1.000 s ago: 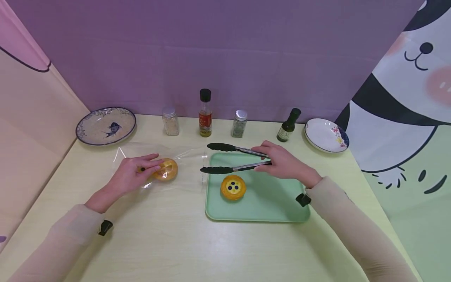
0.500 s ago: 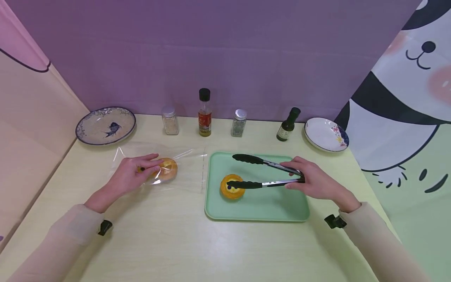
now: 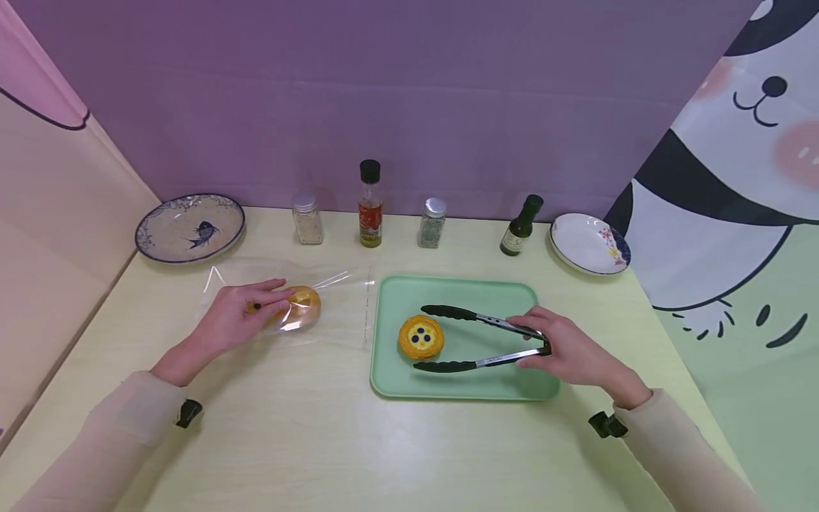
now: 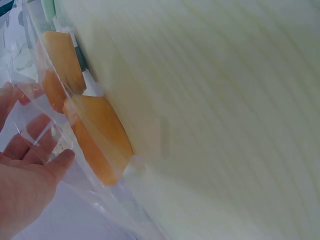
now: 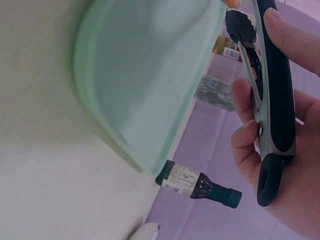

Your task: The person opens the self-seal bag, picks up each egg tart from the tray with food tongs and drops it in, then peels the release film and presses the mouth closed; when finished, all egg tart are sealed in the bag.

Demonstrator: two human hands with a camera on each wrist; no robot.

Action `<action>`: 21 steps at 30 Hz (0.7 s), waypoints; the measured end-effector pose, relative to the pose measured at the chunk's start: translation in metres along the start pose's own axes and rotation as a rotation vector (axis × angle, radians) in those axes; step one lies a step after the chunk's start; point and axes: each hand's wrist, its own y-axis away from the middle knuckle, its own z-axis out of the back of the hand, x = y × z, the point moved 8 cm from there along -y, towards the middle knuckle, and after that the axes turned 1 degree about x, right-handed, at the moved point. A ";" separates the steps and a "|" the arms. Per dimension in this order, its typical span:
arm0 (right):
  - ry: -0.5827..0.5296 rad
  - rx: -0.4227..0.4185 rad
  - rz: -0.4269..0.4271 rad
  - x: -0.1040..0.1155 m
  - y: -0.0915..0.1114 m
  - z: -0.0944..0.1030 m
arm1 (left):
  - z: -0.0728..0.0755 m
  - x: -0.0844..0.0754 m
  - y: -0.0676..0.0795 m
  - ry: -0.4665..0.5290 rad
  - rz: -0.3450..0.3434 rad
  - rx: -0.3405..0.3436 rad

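Firstly, the item of concern: a fruit-topped tart (image 3: 421, 338) sits on the left part of the green tray (image 3: 470, 384), between the parted arms of the tongs (image 3: 505, 358). The right hand (image 3: 563, 346) is clamped on these tongs; one black tip lies to the far side of the tart, the other to the near side. Actual contact cannot be established.

The left hand (image 3: 237, 323) is at a clear bag (image 3: 342, 309) on the desk (image 3: 358, 455), thumb and fingers apart; whether film is pinched cannot be told. Inside the bag are a golden pastry (image 3: 306, 307) and, in the left wrist view, a second pastry (image 4: 100, 137).

Hazards, as judged. One: the tips reach only about level with the tart's middle, so a squeeze there could shoot it forward or twist it round. Two: if the tips meet it high or unevenly, it may tip; too firm a grip could crack the rim or shift the topping. Three: the bag lies limp, its edge just beside the tray, so loose film could snag a tong tip or fold over. Four: a tug by the left hand could drag both bagged pastries along, the film being so slack.
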 end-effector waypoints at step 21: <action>0.102 -0.063 0.079 0.021 -0.040 0.004 | 0.001 0.001 0.002 0.026 0.021 0.004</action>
